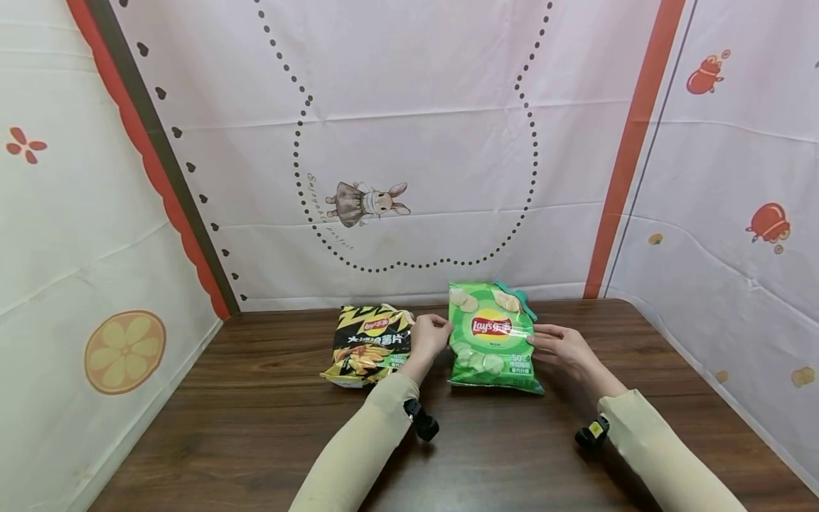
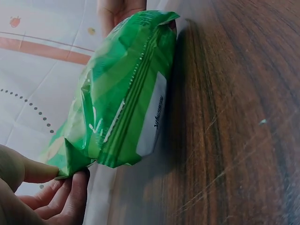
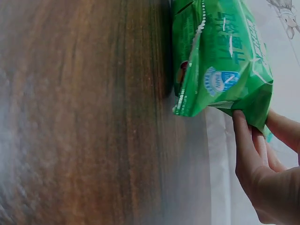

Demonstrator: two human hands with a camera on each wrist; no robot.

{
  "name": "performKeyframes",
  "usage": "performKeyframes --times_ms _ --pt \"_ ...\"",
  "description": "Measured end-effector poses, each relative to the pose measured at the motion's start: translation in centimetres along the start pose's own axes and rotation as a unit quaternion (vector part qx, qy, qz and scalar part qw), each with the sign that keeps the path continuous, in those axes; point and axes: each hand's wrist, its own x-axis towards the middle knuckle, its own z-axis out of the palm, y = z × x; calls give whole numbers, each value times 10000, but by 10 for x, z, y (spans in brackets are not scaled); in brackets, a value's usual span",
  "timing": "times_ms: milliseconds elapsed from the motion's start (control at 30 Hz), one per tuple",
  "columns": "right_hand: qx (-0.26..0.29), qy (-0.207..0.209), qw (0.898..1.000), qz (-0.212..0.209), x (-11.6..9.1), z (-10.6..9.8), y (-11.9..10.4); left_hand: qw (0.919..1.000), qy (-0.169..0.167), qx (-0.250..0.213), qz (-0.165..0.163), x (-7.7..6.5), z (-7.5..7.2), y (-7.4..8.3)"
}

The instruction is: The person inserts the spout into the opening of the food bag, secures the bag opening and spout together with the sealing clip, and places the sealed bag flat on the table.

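A green Lay's chip bag (image 1: 491, 363), its printed front facing me, is between my hands at the back of the table. My left hand (image 1: 430, 336) pinches its left edge; in the left wrist view the thumb (image 2: 40, 171) and fingers close on a green corner. On the other side, my right hand (image 1: 563, 348) holds the right edge, with fingers (image 3: 243, 140) and thumb on either face of the corner in the right wrist view. Just left of my left hand lies a black and yellow Lay's bag (image 1: 371, 341), partly hidden by that hand.
A teal object (image 1: 518, 297) shows behind the green bag's upper right corner, mostly hidden. The dark wooden table (image 1: 256, 427) meets a printed cloth backdrop (image 1: 416, 142) right behind the bags. More printed cloth (image 1: 723, 213) hangs along the right side, and likewise the left.
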Motion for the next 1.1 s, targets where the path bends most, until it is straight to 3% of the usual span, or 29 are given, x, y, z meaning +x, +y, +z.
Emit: performKeyframes --times_ms 333,567,867,1100 --pt "119 -230 9996 61 3 1 6 9989 0 -29 -469 -2 3 -4" --pt "188 -291 9993 104 4 3 8 9988 24 -138 -476 -1 3 -8" --pt "285 -315 9987 274 4 2 9 9973 -223 -153 -680 -2 2 -9" --pt "333 -362 9983 323 2 1 6 9975 -257 -127 -641 -4 1 -6"
